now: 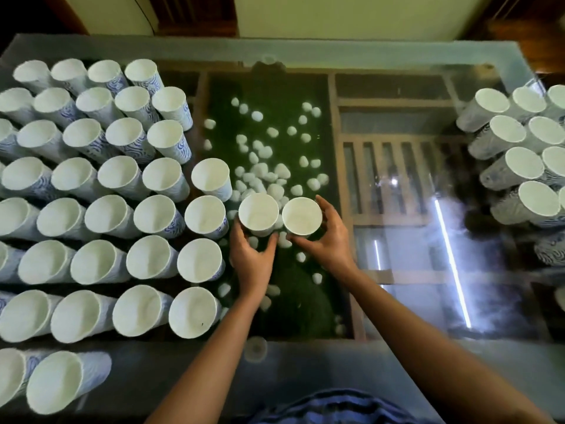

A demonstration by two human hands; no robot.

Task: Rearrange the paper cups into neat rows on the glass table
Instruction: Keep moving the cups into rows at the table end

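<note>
Two white paper cups stand upright side by side at the middle of the glass table (397,270). My left hand (252,258) grips the left cup (258,213) from the near side, thumb and fingers curled round its wall. The right cup (302,216) is held by my right hand (328,240), with fingers wrapped round its right side. Both cups sit just right of a large block of cups in rows (91,209) that fills the table's left half.
A second cluster of cups (519,154) stands at the table's right edge. White pebbles on green (266,166) and a wooden frame (394,139) lie under the glass. Light glare streaks the glass at the right. Bare glass lies between the two cup groups.
</note>
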